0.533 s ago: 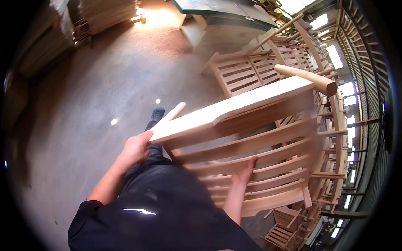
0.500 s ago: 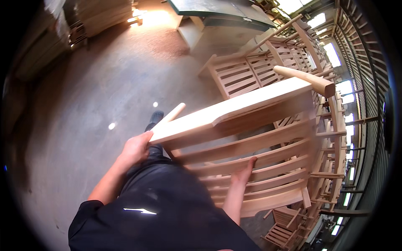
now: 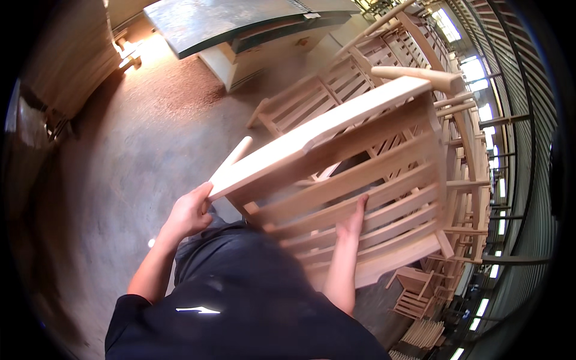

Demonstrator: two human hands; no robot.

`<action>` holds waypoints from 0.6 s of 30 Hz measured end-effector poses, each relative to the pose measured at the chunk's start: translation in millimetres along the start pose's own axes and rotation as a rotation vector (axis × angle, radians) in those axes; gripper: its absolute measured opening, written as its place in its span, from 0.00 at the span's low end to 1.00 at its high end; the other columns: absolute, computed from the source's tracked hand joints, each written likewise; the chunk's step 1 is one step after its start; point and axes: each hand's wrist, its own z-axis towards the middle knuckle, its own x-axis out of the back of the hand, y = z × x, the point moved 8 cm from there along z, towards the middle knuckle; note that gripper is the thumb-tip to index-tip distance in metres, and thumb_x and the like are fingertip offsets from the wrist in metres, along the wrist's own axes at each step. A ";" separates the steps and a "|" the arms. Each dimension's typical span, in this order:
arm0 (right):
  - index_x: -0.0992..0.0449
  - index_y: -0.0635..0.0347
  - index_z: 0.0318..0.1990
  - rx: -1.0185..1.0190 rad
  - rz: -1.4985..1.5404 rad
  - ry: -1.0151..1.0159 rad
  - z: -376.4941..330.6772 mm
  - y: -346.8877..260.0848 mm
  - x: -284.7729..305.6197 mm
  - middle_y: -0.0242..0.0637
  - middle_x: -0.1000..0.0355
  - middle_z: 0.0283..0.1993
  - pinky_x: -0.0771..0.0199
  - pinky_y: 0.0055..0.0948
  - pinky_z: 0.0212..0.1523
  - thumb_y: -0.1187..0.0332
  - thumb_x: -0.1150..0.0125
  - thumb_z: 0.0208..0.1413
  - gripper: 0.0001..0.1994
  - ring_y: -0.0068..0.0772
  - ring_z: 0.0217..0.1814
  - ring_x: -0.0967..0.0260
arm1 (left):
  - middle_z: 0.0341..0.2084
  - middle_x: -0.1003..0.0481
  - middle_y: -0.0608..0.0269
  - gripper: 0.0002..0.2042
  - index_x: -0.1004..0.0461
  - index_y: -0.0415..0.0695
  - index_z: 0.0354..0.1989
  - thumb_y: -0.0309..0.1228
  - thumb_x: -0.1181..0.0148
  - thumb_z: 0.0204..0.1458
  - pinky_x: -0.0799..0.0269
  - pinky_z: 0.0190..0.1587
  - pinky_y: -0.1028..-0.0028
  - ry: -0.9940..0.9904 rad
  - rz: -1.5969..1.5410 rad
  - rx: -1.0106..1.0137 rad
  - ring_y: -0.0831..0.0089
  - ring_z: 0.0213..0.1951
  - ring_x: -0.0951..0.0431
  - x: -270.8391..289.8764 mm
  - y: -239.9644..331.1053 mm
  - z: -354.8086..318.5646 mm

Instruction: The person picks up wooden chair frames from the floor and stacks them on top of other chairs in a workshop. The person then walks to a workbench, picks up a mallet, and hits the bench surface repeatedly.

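Observation:
A pale slatted wooden furniture frame (image 3: 336, 129) is tilted across my front, its thick top board running from near left to far right. Rounded tapered legs stick out at its ends, one wooden leg (image 3: 233, 159) by my left hand and a thicker wooden leg (image 3: 420, 78) at the far end. My left hand (image 3: 191, 211) is closed round the near left corner of the top board. Among the slats, my right hand (image 3: 351, 225) holds on with its thumb pointing up; its fingers are mostly hidden behind the wood.
Similar slatted wooden frames (image 3: 300, 99) stand and pile up beyond and to the right. A dark-edged work table (image 3: 228, 27) is at the far side, with sawdust (image 3: 174, 90) on the floor beside it. A small slatted wooden piece (image 3: 414, 294) lies at lower right.
My view has turned and moved forward, bringing more of the table into sight. The frame has swung slightly, its far end higher in the picture; both hands keep their hold.

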 end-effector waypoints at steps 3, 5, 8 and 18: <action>0.51 0.50 0.72 0.032 -0.045 -0.023 92.5 -10.6 -26.7 0.39 0.50 0.73 0.52 0.44 0.71 0.39 0.48 0.59 0.40 0.42 0.74 0.54 | 0.37 0.25 0.45 0.19 0.29 0.43 0.47 0.22 0.44 0.43 0.27 0.40 0.59 0.231 0.016 -0.122 0.45 0.39 0.25 -5.6 -6.6 76.2; 0.49 0.55 0.71 0.003 -0.040 -0.037 164.9 -12.0 -47.0 0.40 0.47 0.72 0.49 0.43 0.70 0.38 0.47 0.58 0.41 0.42 0.73 0.51 | 0.37 0.24 0.45 0.18 0.27 0.45 0.48 0.25 0.43 0.46 0.27 0.40 0.58 0.235 0.090 -0.071 0.45 0.39 0.24 -9.3 -8.0 148.9; 0.48 0.56 0.71 -0.010 -0.062 -0.005 257.0 -30.0 -78.5 0.41 0.47 0.72 0.49 0.44 0.70 0.38 0.44 0.56 0.43 0.43 0.73 0.50 | 0.33 0.23 0.46 0.13 0.26 0.45 0.44 0.27 0.44 0.48 0.28 0.40 0.56 0.244 0.199 -0.078 0.46 0.38 0.24 -10.6 27.2 242.0; 0.44 0.55 0.70 -0.336 -0.204 0.035 467.2 -45.9 -121.4 0.41 0.46 0.72 0.49 0.53 0.70 0.35 0.40 0.51 0.45 0.46 0.73 0.49 | 0.26 0.24 0.46 0.07 0.25 0.42 0.33 0.28 0.47 0.48 0.28 0.36 0.55 0.171 0.205 0.156 0.46 0.33 0.24 -15.9 94.9 420.3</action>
